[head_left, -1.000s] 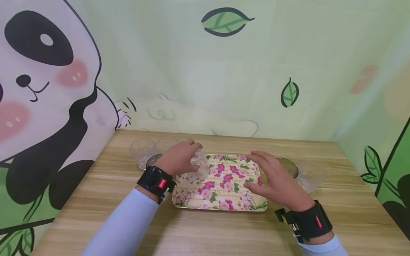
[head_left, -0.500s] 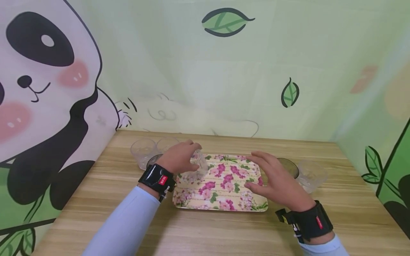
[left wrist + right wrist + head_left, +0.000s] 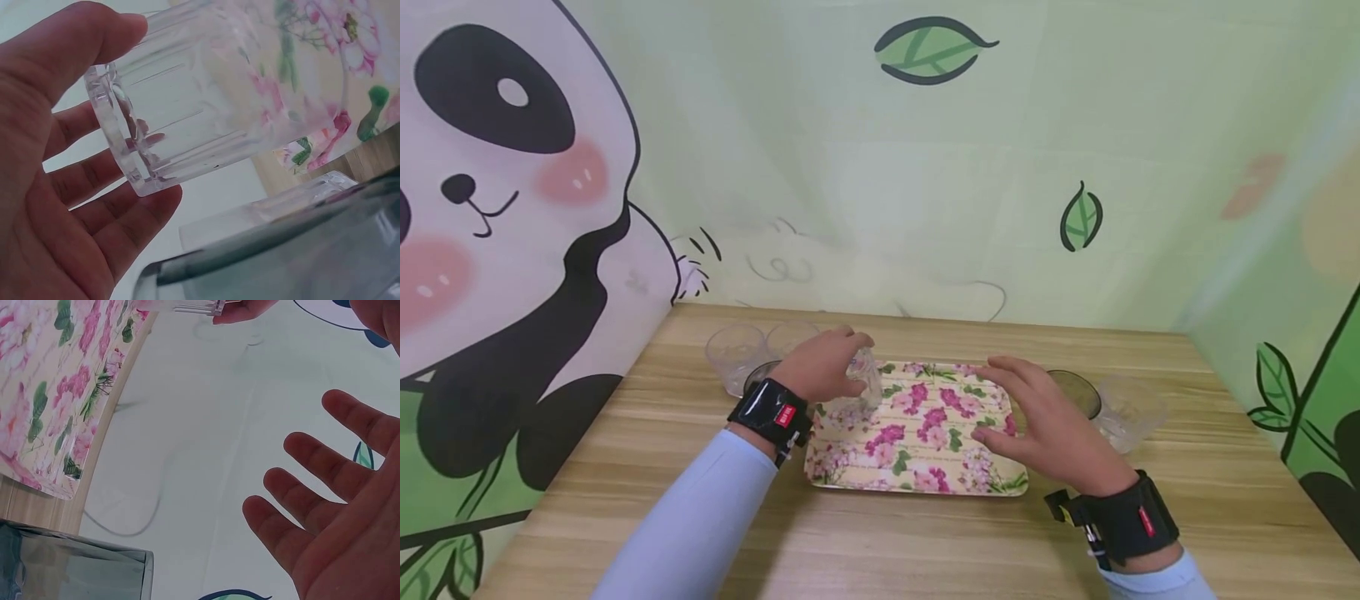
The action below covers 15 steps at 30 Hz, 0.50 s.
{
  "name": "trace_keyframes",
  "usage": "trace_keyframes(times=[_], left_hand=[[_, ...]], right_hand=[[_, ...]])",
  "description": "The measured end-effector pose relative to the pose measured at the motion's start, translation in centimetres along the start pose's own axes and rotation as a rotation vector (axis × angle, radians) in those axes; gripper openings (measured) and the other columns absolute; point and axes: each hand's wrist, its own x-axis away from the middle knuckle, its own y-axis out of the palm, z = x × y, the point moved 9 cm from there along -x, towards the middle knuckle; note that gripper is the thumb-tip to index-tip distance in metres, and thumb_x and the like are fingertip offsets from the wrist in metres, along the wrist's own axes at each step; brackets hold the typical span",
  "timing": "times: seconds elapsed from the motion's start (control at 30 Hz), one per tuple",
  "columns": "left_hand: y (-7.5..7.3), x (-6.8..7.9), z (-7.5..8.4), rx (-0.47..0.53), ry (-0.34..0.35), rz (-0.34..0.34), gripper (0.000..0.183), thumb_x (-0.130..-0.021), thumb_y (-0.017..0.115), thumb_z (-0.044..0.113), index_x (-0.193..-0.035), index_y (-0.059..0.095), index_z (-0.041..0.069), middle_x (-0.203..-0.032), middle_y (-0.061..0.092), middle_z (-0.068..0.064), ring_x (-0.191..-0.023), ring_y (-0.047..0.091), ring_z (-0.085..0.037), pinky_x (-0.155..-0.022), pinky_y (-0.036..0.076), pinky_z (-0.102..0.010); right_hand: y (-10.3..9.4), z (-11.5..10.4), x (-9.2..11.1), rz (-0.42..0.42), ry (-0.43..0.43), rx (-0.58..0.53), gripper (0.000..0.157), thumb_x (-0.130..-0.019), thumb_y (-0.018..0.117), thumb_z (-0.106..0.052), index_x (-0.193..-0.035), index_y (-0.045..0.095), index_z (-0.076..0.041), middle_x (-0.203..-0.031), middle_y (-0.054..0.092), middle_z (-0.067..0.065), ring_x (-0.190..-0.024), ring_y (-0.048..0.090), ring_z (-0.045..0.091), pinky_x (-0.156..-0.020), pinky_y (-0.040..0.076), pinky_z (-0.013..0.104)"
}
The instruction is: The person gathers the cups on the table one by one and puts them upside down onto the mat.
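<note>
My left hand (image 3: 823,367) grips a clear glass (image 3: 868,379) above the left part of a flower-patterned tray (image 3: 917,450). In the left wrist view, thumb and fingers hold the glass (image 3: 194,94) around its thick base, and its mouth faces the tray (image 3: 369,125). Fingers spread and holding nothing, my right hand (image 3: 1052,425) hovers over the tray's right edge. The right wrist view also shows these separated fingers (image 3: 331,462).
Left of the tray stand two clear glasses (image 3: 735,358) and a dark-tinted glass (image 3: 758,377), partly hidden by the left hand. To its right are another dark-tinted glass (image 3: 1078,393) and a clear glass (image 3: 1129,412). A printed panda wall (image 3: 820,183) rises behind the wooden table (image 3: 910,542).
The clear glass in my left hand has shifted slightly to the left and tilted a little. My right hand and the tray stay as they were.
</note>
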Motion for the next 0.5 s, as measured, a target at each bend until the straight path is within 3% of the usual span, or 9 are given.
trace_keyframes(times=[0.5], left_hand=[[0.18, -0.55, 0.14, -0.031, 0.026, -0.012, 0.065, -0.089, 0.074, 0.029, -0.145, 0.049, 0.008, -0.143, 0.057, -0.022, -0.124, 0.059, -0.035, -0.107, 0.055, -0.05]], right_hand=[[0.07, -0.01, 0.01, -0.009, 0.012, 0.013, 0.074, -0.084, 0.079, -0.041, -0.146, 0.049, -0.015, -0.152, 0.047, 0.019, -0.139, 0.043, 0.04, -0.105, 0.051, 0.067]])
